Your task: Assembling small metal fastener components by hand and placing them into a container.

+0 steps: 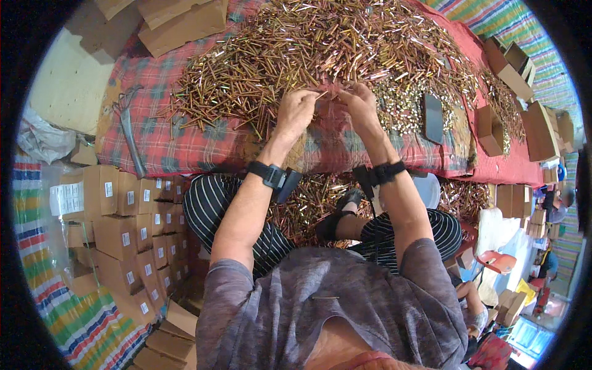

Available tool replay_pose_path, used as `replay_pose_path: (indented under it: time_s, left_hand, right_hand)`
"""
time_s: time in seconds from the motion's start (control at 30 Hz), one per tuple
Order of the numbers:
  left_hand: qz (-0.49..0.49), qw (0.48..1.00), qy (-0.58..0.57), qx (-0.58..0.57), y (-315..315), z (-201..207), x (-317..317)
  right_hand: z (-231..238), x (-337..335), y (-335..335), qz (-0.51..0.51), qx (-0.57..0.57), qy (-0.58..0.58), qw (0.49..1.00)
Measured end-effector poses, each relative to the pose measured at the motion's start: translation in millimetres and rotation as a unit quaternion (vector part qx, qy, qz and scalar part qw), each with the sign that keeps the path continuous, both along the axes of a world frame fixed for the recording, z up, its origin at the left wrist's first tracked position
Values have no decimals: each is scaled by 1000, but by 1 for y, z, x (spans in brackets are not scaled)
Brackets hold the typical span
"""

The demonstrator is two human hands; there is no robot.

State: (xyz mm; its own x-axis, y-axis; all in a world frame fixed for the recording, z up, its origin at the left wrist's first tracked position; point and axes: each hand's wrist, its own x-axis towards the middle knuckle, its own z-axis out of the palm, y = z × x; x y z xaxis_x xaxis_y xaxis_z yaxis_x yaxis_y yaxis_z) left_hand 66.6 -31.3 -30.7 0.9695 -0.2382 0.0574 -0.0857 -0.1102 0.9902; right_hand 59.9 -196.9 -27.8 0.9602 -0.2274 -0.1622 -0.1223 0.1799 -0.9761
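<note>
My left hand (296,112) is closed in a pinch on a thin gold-coloured metal rod (321,95), whose end sticks out toward the right. Close beside it, my right hand (361,108) has its thumb and fingers pressed together. What lies in that pinch is too small to make out. Both hands are just above the near edge of a large heap of similar copper and gold rods (246,80). To the right of my right hand spreads a pile of small shiny metal pieces (398,105).
A dark flat rectangular object (433,118) rests among the small pieces. Left on the plaid cloth (185,148) lies a metal hand tool (127,132). Stacked cardboard boxes (117,222) stand lower left; open boxes (490,129) sit at right. More rods (296,200) lie below, around my feet.
</note>
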Motion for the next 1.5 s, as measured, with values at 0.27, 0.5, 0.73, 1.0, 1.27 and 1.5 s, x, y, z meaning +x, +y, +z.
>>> replay_pose_path:
  time_s: [0.27, 0.5, 0.73, 1.0, 1.27, 1.5]
  left_hand:
    - [-82, 944, 225, -229, 3, 27, -49]
    - [-116, 962, 167, -185, 8, 36, -61]
    - [-108, 989, 42, -95, 9, 33, -64]
    - [-114, 947, 216, -209, 14, 22, -66]
    - [-77, 887, 312, -331, 10, 22, -63]
    - [-76, 894, 307, -317, 13, 27, -60]
  right_hand:
    - [29, -63, 5, -37, 180, -31, 983]
    - [35, -83, 14, -80, 210, -66, 972]
    - [38, -91, 25, -55, 219, -74, 971]
    - [22, -100, 34, -5, -176, -67, 982]
    - [-7, -35, -28, -102, -633, -51, 766]
    - [-26, 0, -40, -51, -757, -101, 643]
